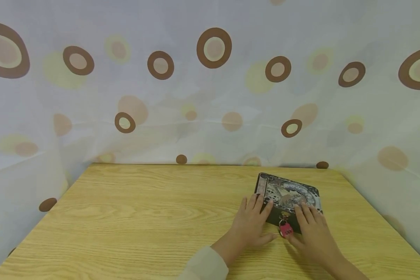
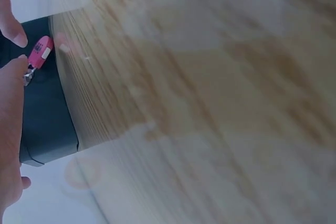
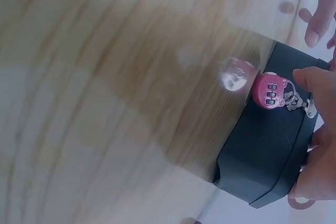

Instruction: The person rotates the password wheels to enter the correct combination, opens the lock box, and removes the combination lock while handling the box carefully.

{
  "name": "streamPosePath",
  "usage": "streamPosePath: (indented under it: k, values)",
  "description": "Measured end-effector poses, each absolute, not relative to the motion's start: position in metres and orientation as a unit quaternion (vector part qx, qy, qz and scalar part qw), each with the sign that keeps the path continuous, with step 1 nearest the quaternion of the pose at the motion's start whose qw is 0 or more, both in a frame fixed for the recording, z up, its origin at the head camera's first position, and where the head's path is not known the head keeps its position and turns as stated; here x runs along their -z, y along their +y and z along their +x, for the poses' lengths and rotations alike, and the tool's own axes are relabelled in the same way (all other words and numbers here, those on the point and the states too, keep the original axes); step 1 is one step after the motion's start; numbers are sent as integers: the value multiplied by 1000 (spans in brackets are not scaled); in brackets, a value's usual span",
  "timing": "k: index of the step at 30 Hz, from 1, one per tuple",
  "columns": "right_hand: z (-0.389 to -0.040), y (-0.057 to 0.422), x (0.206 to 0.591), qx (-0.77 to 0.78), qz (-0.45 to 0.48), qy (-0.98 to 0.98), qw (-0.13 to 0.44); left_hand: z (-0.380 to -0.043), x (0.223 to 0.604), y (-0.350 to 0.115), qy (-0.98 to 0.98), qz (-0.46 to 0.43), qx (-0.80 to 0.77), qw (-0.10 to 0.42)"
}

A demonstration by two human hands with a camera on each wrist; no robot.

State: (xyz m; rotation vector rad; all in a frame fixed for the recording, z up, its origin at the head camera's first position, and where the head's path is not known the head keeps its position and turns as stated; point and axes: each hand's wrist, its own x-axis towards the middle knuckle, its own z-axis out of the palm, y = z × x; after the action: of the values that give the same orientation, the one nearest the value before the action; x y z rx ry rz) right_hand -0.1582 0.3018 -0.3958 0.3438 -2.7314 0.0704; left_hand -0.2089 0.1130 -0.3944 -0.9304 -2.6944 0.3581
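Note:
A dark box (image 1: 290, 194) with a clock-and-card picture printed on its lid sits on the right part of the table, turned slightly. From the metal clasp (image 1: 285, 214) on its front hangs a pink padlock (image 3: 270, 92) with several number dials. My left hand (image 1: 248, 225) rests its extended fingers on the lid's front left edge, thumb pointing toward the padlock. Lying over the lid's front right side are the fingers of my right hand (image 1: 315, 237), its thumb low beside the padlock. In the left wrist view, the box's front is plain dark green-black.
The wood-grain table (image 1: 143, 210) stretches out to the left of the box. Behind it and along both sides hangs a pale curtain (image 1: 210, 93) with brown rings and pastel spots. A light sleeve (image 1: 206, 266) covers the left forearm.

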Motion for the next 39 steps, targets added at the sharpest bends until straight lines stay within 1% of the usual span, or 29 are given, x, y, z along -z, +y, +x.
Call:
streamPosePath:
  k: [8,21,24,28,34,39]
  values:
    - [-160,298,395,-37,124,-977,170,-205,391,107,-931,-318,-127,128]
    - [-164,286,392,-52,148,-974,164,-212,395,93,-920,-344,-113,147]
    - [-165,284,392,-51,155,-972,170,-214,396,92,-919,-347,-107,151]
    - [-167,279,392,-53,159,-971,173,-215,396,87,-922,-344,-100,149]
    - [-168,271,390,-59,151,-974,158,-217,396,77,-924,-339,-105,144]
    - [-169,267,390,-61,160,-972,163,-217,396,71,-924,-339,-100,146]
